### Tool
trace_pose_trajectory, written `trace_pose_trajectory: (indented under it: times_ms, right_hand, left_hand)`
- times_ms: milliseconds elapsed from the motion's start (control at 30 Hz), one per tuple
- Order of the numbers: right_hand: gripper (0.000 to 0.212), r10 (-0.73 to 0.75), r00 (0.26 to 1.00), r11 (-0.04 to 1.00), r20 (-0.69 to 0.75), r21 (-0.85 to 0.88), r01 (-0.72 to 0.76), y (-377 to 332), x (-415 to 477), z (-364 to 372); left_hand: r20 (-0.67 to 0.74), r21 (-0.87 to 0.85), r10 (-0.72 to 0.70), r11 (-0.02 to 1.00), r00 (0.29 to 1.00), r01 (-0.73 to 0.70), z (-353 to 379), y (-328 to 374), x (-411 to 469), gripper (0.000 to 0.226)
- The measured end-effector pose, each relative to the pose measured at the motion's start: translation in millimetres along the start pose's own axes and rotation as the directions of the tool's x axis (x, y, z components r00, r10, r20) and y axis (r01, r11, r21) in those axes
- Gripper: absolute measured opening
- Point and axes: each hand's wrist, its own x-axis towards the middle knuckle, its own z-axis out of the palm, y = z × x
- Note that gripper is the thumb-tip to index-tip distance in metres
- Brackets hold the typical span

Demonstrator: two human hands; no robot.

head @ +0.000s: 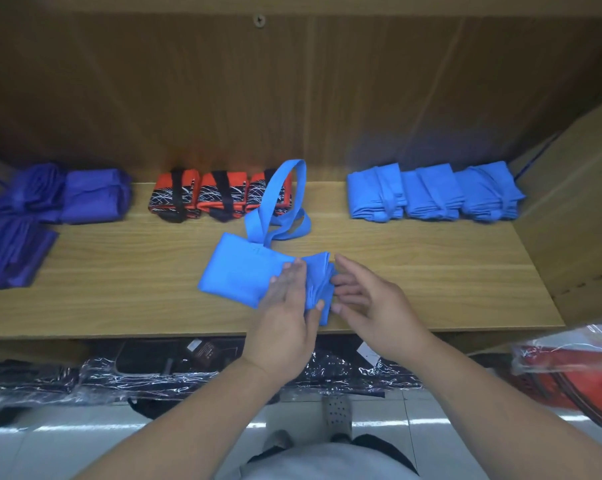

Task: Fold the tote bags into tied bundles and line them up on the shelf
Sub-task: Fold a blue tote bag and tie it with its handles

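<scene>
Left hand (285, 306) atop crosswise blue tote bag (233, 268), handles (270, 202) rearward.

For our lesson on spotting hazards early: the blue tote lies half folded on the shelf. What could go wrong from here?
On the blue tote, the stacked folds are pinned only by the flat left hand, with the right hand open beside them, so they may spring apart. Its handles loop up in front of the red bundles and could drag one out of line when pulled. The folds' near end lies close to the shelf edge and might slip off.
</scene>
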Motion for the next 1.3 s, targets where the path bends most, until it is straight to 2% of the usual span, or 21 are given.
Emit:
trace_pose_trajectory:
  times_ms: [100,200,233,300,367,467,500,567,600,667,767,900,967,1100,1167,1300]
  right_hand:
    - [0.057,0.005,1.000,0.999,-0.006,0.032,-0.005,-4.9,1.7,-0.9]
    - [0.063,0.048,0.999,0.995,0.018,0.084,-0.050,-13.5,4.5,-7.6]
    - [0.059,0.042,0.999,0.998,0.017,0.055,-0.043,-14.8,6.5,-9.1]
    - [0.038,0.001,1.000,0.998,0.009,-0.065,-0.001,-13.4,11.3,-8.0]
    - [0.027,0.000,1.000,0.991,-0.005,-0.132,-0.001,-8.9,15.4,-2.3]
    - [0.027,-0.013,0.999,0.984,-0.032,-0.180,0.007,-2.4,17.2,6.4]
    - [0.028,-0.020,0.999,0.982,-0.036,-0.187,0.013,-0.3,17.5,8.1]
    - [0.030,-0.034,0.999,0.978,-0.031,-0.207,0.027,3.4,17.1,9.9]
    - [0.031,-0.044,0.999,0.975,-0.027,-0.218,0.037,4.4,16.6,10.6]
    - [0.035,-0.084,0.996,0.953,-0.035,-0.296,0.070,5.2,16.7,11.1]
    - [0.052,-0.165,0.986,0.896,0.017,-0.415,0.157,4.1,18.4,8.0]
    - [0.038,-0.302,0.932,0.826,0.199,-0.435,0.360,7.5,14.9,12.3]
    - [0.044,-0.256,0.932,0.804,0.257,-0.479,0.352,4.0,11.2,11.3]
    - [0.085,-0.129,0.890,0.728,0.438,-0.568,0.385,-6.2,10.2,-4.0]
    - [0.080,-0.190,0.870,0.647,0.455,-0.609,0.459,-7.4,11.4,-4.4]
    - [0.045,-0.398,0.819,0.490,0.413,-0.660,0.570,-18.3,9.0,6.8]
  left_hand:
    - [0.109,0.137,0.050,0.988,0.993,-0.064,-0.3,-2.9,1.4,0.087]
    - [0.180,0.267,0.052,0.959,0.982,-0.099,-5.2,-6.3,1.7,0.092]
    - [0.195,0.286,0.051,0.952,0.980,-0.106,-7.3,-6.8,1.8,0.091]
    - [0.230,0.276,0.050,0.954,0.972,-0.114,-12.4,-9.1,2.1,0.086]
    - [0.241,0.199,0.083,0.971,0.967,-0.133,-19.4,-14.3,3.6,0.076]
    - [0.142,0.082,0.140,0.985,0.980,-0.153,-30.6,-29.2,6.2,0.063]
    - [0.075,0.100,0.151,0.982,0.986,-0.158,-33.1,-35.4,7.4,0.060]
    - [-0.020,0.244,0.113,0.964,0.993,-0.105,-36.8,-44.5,9.1,0.061]
    - [-0.027,0.316,0.063,0.947,0.998,-0.051,-38.3,-45.6,9.8,0.065]
    - [0.002,0.354,-0.015,0.935,1.000,0.014,-38.7,-45.7,9.9,0.075]
    - [0.076,0.329,-0.032,0.944,0.997,0.005,-36.6,-47.3,9.9,0.082]
    - [0.077,0.275,0.014,0.961,0.997,-0.035,-36.0,-51.5,11.8,0.077]
    - [0.028,0.251,0.115,0.961,0.993,-0.118,-33.9,-54.8,11.6,0.063]
    - [-0.048,0.166,0.244,0.958,0.969,-0.233,-31.7,-61.9,7.4,0.042]
    - [-0.059,0.109,0.280,0.956,0.958,-0.273,-32.8,-65.4,1.5,0.038]
    - [0.008,-0.093,0.238,0.967,0.971,-0.236,-36.2,-72.0,-14.4,0.045]
